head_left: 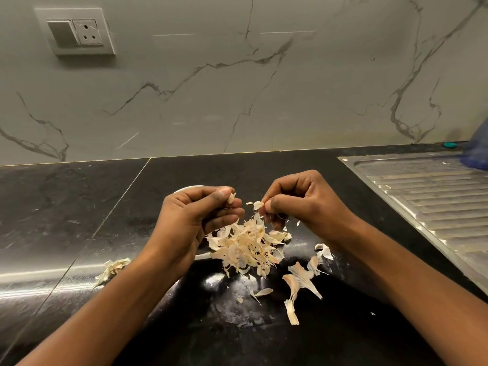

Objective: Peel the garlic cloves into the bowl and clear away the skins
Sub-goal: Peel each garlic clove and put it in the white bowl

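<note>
Head view of a black desk point(66, 207) during garlic peeling. We see both forearms reach in from the bottom edge of the frame and meet above the middle of the desk.

The left hand point(200, 220) has its fingers curled inward. Its grip is closed, with thumb and forefinger pinching a small pale garlic clove point(231, 198), most of which is hidden. The right hand point(298, 202) faces it, just apart. Its grip is likewise closed, thumb and forefinger pinching a curled skin flake point(258, 205), from which thin threads hang down.

Directly below the two hands lies the main heap of skins point(245, 247). We note further loose skins point(301, 281) to the right of the heap and nearer the person, and one separate clump point(113, 268) beside the left forearm. Only a short arc of the white bowl point(188, 188) shows behind the left hand, and its contents are hidden.

At the back, the desk ends in a straight edge against the marble wall point(237, 101). On the right it is bounded by the raised rim of the ribbed steel drainboard point(435, 202), well apart from the right hand. A thin seam runs diagonally through the desk on the left, and bare surface extends beyond it to the frame edge. A bare strip also lies between the hands and the wall. The desk's near edge is out of view.
</note>
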`<state>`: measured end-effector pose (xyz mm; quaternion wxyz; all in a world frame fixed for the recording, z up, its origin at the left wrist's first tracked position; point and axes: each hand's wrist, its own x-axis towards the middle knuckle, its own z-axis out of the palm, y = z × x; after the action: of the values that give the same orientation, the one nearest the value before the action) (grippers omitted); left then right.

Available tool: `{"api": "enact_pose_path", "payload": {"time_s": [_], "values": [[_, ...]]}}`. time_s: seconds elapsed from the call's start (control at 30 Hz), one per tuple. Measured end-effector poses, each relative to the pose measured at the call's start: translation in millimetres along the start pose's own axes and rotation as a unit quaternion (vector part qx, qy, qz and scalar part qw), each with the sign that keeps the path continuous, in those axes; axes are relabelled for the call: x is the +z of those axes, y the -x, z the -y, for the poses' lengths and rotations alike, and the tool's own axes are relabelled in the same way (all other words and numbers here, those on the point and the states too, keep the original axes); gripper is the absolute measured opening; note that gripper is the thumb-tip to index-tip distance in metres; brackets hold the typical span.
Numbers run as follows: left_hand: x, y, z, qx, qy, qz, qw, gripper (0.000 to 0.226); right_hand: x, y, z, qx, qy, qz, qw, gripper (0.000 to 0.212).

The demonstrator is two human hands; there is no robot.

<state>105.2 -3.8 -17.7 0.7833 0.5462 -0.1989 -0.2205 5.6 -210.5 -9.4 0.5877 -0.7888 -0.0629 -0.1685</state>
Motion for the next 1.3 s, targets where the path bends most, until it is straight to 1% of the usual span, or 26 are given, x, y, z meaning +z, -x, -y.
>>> {"api": "enact_pose_path", "payload": {"time_s": [0.13, 0.23, 0.3, 0.4, 0.5, 0.63, 0.73, 0.83, 0.9, 0.97, 1.03, 1.17, 1.3], "values": [[3, 1, 1, -0.005, -0.001, 0.014, 1.0, 0.031, -2, 0, -3, 0.004, 0.044, 0.003, 0.999, 0.021], [5, 1, 5, 0.005, -0.023, 0.014, 1.0, 0.024, 0, -1, -7, 0.001, 0.085, -0.005, 0.996, 0.029], [4, -1, 6, 0.014, -0.04, 0.011, 0.999, 0.021, 3, -2, -7, 0.002, 0.098, -0.005, 0.995, 0.028], [1, -1, 7, 0.018, -0.046, 0.024, 0.998, 0.022, 6, 0, -6, 0.015, 0.069, 0.017, 0.997, 0.019], [1, 0, 7, 0.017, -0.046, 0.037, 0.998, 0.026, 8, 0, -5, 0.028, 0.037, 0.028, 0.999, 0.02], [2, 2, 4, 0.022, -0.052, 0.044, 0.997, 0.027, 7, -1, -6, 0.028, 0.027, 0.017, 0.999, 0.021], [3, 4, 3, 0.031, -0.048, 0.039, 0.998, 0.025, 6, -1, -7, 0.007, 0.038, 0.002, 0.999, 0.026], [5, 5, 3, 0.031, -0.036, 0.035, 0.998, 0.022, 7, -1, -12, -0.068, 0.121, -0.024, 0.99, 0.031], [5, 5, 3, 0.027, -0.039, 0.037, 0.998, 0.024, 8, -2, -16, -0.104, 0.155, -0.049, 0.981, 0.028], [5, 5, 5, 0.029, -0.053, 0.041, 0.997, 0.025, 7, -3, -18, -0.122, 0.157, -0.07, 0.978, 0.023], [6, 5, 5, 0.036, -0.066, 0.038, 0.996, 0.026, 7, -3, -20, -0.125, 0.151, -0.074, 0.978, 0.02], [7, 6, 7, 0.05, -0.091, 0.039, 0.994, 0.039, 8, -4, -22, -0.12, 0.157, -0.052, 0.979, 0.017], [6, 5, 8, 0.047, -0.074, 0.039, 0.995, 0.034, 7, -4, -22, -0.107, 0.131, -0.048, 0.984, 0.015]]}}
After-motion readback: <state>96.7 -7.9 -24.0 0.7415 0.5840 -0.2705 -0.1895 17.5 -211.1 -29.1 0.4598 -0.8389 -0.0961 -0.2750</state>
